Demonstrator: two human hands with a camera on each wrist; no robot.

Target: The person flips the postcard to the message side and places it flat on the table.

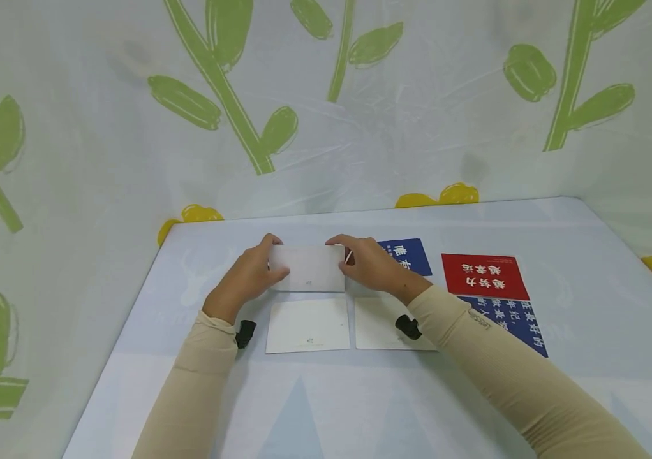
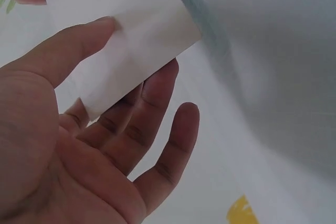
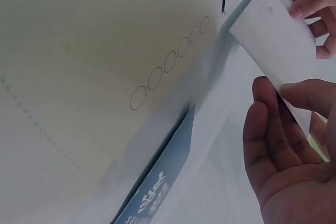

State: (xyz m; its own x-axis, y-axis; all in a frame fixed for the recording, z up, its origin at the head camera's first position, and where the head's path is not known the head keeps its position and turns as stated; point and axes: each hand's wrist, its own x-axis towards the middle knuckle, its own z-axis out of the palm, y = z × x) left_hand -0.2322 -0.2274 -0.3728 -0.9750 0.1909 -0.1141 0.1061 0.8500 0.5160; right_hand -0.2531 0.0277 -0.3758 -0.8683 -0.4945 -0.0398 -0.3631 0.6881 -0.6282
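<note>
So the table (image 1: 596, 344) was this pale whitish-blue thing with faint blue triangles toward the near side. Two white cards sat side by side around the middle: the left one (image 1: 307, 326) fully visible, the right one (image 1: 372, 325) partly blocked from sight. Farther back was a blue card with white lettering (image 1: 409, 255), also half hidden. Right of that lay a red card (image 1: 485, 276), with another blue one (image 1: 521, 322) up against its near edge, can't tell if they overlapped.

a small walled-in corner; whether of a home, office or studio cannot be told. pale wrinkled sheeting (image 1: 418, 140) printed with green leafy stems (image 1: 219, 86) and yellow shapes (image 1: 459, 194) stands behind and beside a surface (image 1: 607, 344) patterned with faint blue triangles (image 1: 297, 424).
</note>
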